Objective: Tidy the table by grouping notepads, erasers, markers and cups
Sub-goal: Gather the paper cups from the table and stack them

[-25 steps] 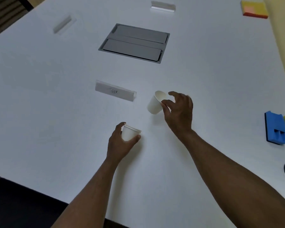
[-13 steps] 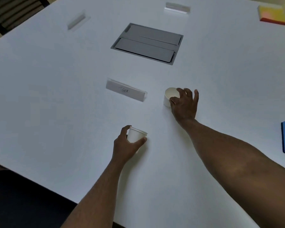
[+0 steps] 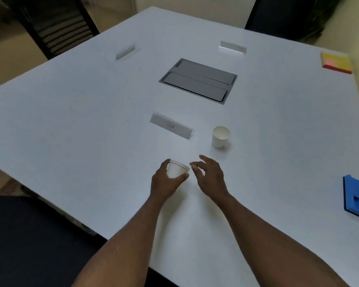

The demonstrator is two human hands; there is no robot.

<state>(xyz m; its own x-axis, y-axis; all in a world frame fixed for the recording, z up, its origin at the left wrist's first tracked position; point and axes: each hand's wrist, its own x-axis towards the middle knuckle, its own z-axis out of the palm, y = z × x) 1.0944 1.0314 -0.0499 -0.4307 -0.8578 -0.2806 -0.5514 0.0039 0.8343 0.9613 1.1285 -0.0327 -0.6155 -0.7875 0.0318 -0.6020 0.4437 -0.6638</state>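
Two paper cups were on the white desk (image 3: 91,121) as I watched. My left hand (image 3: 166,181) gripped the near cup (image 3: 177,169), thumb and fingers curled round its wall, close to the desk's front edge. My right hand (image 3: 210,177) hovered just beside it, fingers loosely spread and holding nothing. Further back the second cup (image 3: 220,136) stood upright, right of a name card (image 3: 171,126). A blue eraser (image 3: 355,195) lay at the right edge, a notepad (image 3: 336,63) at the far right corner.
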